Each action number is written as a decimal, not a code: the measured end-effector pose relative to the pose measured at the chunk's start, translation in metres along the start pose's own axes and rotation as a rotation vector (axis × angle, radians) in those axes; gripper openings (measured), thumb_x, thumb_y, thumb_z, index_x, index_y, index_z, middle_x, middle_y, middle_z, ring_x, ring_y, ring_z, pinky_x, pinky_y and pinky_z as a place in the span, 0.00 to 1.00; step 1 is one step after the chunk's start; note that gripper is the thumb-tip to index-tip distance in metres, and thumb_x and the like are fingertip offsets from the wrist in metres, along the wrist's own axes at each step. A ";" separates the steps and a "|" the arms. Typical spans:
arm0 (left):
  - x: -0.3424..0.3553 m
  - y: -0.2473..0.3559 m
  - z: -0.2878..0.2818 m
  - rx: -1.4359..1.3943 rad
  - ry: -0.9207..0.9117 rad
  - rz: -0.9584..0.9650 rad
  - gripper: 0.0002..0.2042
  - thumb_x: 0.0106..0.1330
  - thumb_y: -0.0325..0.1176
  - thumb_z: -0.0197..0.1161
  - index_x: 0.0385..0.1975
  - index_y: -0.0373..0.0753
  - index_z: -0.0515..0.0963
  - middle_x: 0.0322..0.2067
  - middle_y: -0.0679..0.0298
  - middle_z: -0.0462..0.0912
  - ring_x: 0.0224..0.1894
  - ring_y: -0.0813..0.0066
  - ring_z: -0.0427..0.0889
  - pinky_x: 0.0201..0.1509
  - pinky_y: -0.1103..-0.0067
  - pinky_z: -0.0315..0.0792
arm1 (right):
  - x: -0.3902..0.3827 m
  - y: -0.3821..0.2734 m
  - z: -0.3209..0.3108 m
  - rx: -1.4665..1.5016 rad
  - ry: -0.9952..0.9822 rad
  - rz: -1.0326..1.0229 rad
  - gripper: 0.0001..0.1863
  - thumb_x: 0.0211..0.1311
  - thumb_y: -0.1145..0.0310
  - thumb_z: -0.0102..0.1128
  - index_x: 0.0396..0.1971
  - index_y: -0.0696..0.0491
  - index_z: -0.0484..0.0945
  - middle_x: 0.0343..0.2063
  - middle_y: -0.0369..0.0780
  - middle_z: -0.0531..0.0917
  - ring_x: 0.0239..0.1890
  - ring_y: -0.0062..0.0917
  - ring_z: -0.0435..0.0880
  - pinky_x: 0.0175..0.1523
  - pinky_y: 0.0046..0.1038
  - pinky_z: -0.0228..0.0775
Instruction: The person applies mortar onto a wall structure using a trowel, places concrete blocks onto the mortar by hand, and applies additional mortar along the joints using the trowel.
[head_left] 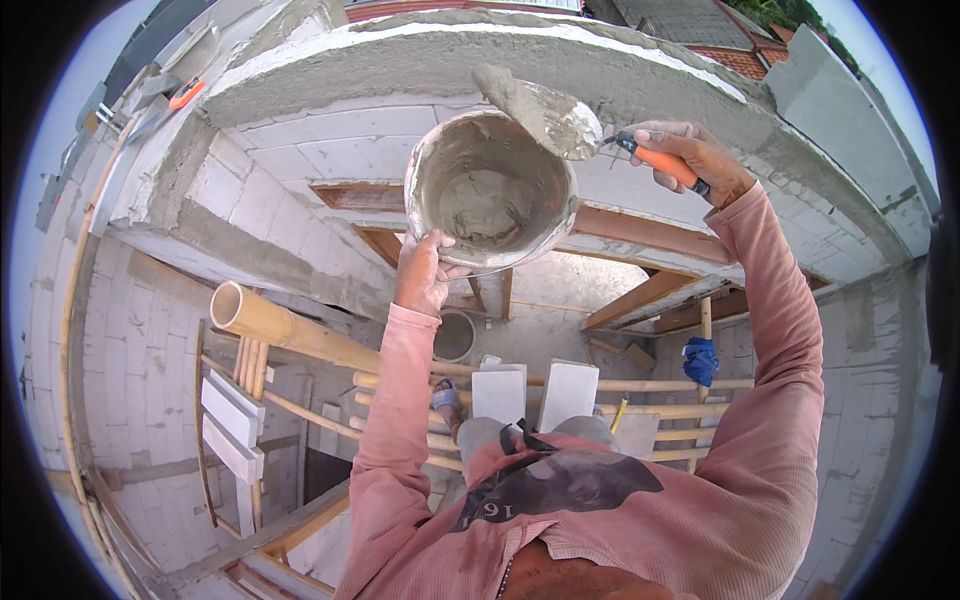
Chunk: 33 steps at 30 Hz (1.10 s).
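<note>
A person in a faded pink long-sleeved top works with a bucket (440, 168) of wet grey mortar (485, 205) high among unfinished block walls. The left hand (427, 275) clasps the bucket at its near rim, thumb over the lip and fingers curled tight. To the right of the bucket, the right hand (716, 163) holds a trowel (578, 128), some fingers wrapped closely around its orange-and-black handle and others partly extended. The trowel's blade, loaded with a grey lump, lies across the far right side of the bucket's mouth; whether it touches the rim cannot be told.

Beyond the bucket runs a wall top (400, 65) coated in grey mortar. Far to the bucket's left, an orange-handled tool (186, 93) rests on another wall top. On the bucket's near side, well below it, stand a second round container (455, 338) and two pale blocks (570, 395), with bamboo poles (300, 332) crossing there. A blue cloth (700, 362) hangs on the scaffold to the right of the bucket and nearer the wearer.
</note>
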<state>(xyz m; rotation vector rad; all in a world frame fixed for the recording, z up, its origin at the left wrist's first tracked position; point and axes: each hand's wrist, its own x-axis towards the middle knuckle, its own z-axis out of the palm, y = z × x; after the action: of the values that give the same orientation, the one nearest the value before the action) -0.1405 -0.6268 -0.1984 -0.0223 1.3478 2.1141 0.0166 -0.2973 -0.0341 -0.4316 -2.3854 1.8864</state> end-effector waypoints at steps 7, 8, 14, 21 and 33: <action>-0.010 0.013 0.014 -0.050 -0.038 0.050 0.17 0.66 0.27 0.51 0.54 0.34 0.64 0.46 0.53 0.73 0.44 0.53 0.84 0.46 0.54 0.84 | 0.087 -0.067 -0.089 -1.215 0.510 -0.476 0.19 0.67 0.52 0.62 0.47 0.51 0.85 0.21 0.36 0.82 0.19 0.21 0.79 0.28 0.27 0.74; -0.011 0.014 0.012 -0.037 -0.013 0.042 0.18 0.66 0.27 0.51 0.55 0.34 0.64 0.46 0.53 0.73 0.45 0.53 0.83 0.46 0.55 0.84 | 0.094 -0.074 -0.078 -1.214 0.504 -0.478 0.19 0.67 0.52 0.62 0.47 0.51 0.85 0.21 0.36 0.82 0.19 0.21 0.79 0.28 0.27 0.74; -0.024 0.004 -0.011 -0.032 0.000 -0.004 0.21 0.68 0.28 0.50 0.60 0.37 0.61 0.46 0.54 0.72 0.44 0.56 0.83 0.46 0.56 0.84 | 0.137 -0.082 -0.028 -1.412 0.400 -0.571 0.15 0.63 0.59 0.53 0.43 0.51 0.83 0.41 0.48 0.83 0.46 0.45 0.83 0.51 0.42 0.74; -0.034 -0.006 -0.024 -0.019 0.029 0.010 0.14 0.70 0.29 0.52 0.53 0.35 0.64 0.51 0.49 0.71 0.48 0.48 0.82 0.52 0.52 0.81 | 0.135 -0.082 -0.017 -1.412 0.462 -0.561 0.14 0.65 0.60 0.54 0.40 0.52 0.83 0.41 0.44 0.83 0.48 0.41 0.82 0.52 0.39 0.74; -0.026 -0.012 -0.015 -0.014 -0.047 -0.039 0.26 0.67 0.27 0.50 0.66 0.40 0.57 0.53 0.51 0.71 0.48 0.54 0.82 0.46 0.58 0.84 | 0.095 -0.057 -0.127 -1.969 0.173 -0.882 0.07 0.63 0.65 0.53 0.33 0.47 0.81 0.39 0.42 0.82 0.48 0.34 0.79 0.56 0.35 0.69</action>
<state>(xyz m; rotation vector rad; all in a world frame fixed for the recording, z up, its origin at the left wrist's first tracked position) -0.1182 -0.6485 -0.2066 -0.0045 1.2951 2.0788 -0.0551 -0.1644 0.0406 0.4013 -2.5588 -1.0122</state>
